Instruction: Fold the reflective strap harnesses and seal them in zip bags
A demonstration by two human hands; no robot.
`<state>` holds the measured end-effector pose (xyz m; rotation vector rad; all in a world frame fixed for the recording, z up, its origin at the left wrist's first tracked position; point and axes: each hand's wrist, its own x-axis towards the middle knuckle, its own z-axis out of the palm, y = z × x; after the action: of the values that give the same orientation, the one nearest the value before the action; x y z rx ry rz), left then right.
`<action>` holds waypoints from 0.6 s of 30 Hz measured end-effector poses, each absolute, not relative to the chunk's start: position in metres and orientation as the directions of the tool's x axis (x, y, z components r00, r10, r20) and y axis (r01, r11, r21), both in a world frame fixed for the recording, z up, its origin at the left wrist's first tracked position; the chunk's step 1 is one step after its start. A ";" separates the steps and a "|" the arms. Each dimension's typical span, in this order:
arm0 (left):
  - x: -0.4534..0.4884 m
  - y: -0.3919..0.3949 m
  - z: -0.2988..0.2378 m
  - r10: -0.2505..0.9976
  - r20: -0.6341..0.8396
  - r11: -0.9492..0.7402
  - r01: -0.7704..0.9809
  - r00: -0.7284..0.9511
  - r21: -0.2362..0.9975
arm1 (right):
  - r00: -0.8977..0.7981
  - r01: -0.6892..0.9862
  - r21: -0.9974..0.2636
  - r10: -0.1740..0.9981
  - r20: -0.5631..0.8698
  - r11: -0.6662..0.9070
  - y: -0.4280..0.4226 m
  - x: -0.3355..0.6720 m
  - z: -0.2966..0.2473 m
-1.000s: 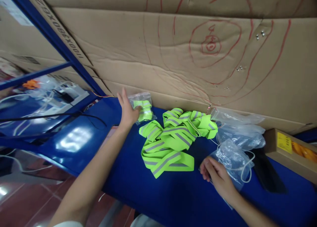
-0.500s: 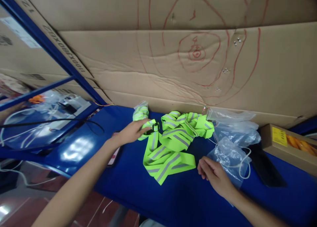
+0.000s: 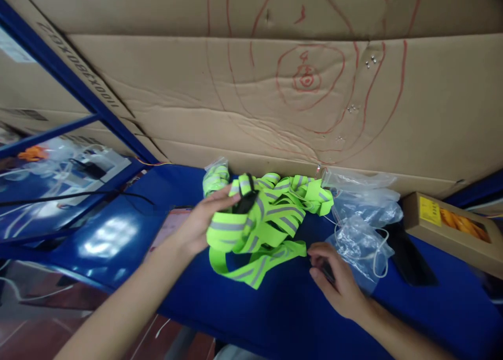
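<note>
A tangle of neon-green straps with grey reflective stripes (image 3: 271,221) lies on the blue table (image 3: 275,313). My left hand (image 3: 204,218) is closed on one end of the straps near a black buckle (image 3: 245,200) and lifts it off the table. My right hand (image 3: 336,284) rests on the table at the lower edge of the straps, fingers curled over something small and dark that I cannot make out. A small clear bag with a folded green strap (image 3: 215,175) sits behind my left hand against the cardboard.
Crumpled clear plastic bags (image 3: 361,218) with a white cord lie right of the straps. A cardboard box with a yellow label (image 3: 428,213) stands at the far right. A cardboard wall with red circles (image 3: 306,82) backs the table. Blue shelving with cables (image 3: 70,192) is at left.
My left hand left the small bagged strap at the back, came right, gripped the strap end with the buckle and raised it. My right hand shifted slightly toward the straps.
</note>
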<state>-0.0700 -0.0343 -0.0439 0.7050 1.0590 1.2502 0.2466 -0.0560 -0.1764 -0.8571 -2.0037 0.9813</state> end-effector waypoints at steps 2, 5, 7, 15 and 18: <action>-0.042 -0.043 -0.062 0.920 -0.368 0.387 -0.432 0.131 0.814 | -0.521 0.231 -0.770 0.744 0.418 0.594 -0.059 0.248 -0.177; -0.002 -0.054 -0.092 0.786 -0.512 0.614 -0.340 0.346 0.712 | -0.455 0.286 -0.695 0.731 0.508 0.660 -0.060 0.247 -0.179; 0.017 -0.056 -0.107 0.708 -0.551 0.689 -0.261 0.442 0.676 | -0.407 0.326 -0.660 0.731 0.548 0.677 -0.059 0.248 -0.181; 0.022 -0.042 -0.129 0.631 -0.618 0.748 -0.156 0.468 0.646 | -0.589 0.284 -0.646 0.661 0.465 0.708 -0.051 0.252 -0.170; 0.015 -0.043 -0.129 0.581 -0.620 0.784 -0.156 0.527 0.601 | -0.577 0.260 -0.687 0.680 0.453 0.678 -0.051 0.251 -0.168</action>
<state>0.0152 -0.0427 -0.1287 0.5174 0.9175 0.4647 0.2512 -0.0511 -0.1675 -0.7192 -2.1600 0.7391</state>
